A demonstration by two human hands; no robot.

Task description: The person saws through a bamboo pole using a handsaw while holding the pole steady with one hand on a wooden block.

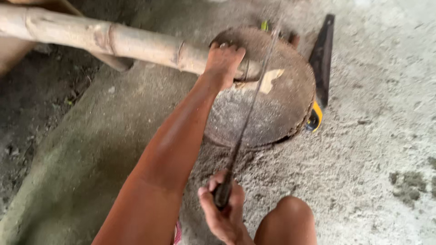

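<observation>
Left hand clenched around a bamboo pole resting on a round wooden block; right hand gripping a blurred thin blade across the pole's end.

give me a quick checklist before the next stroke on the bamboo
1. Left hand gripping bamboo: ok.
2. Right hand closed on blade handle: ok.
3. Bamboo end resting on round block: ok.
4. Left fingers away from blade: not ok, they sit right beside it.
5. Blade's contact with the bamboo: cannot tell, blurred.
6. Knee out of the blade's line: ok.
</observation>
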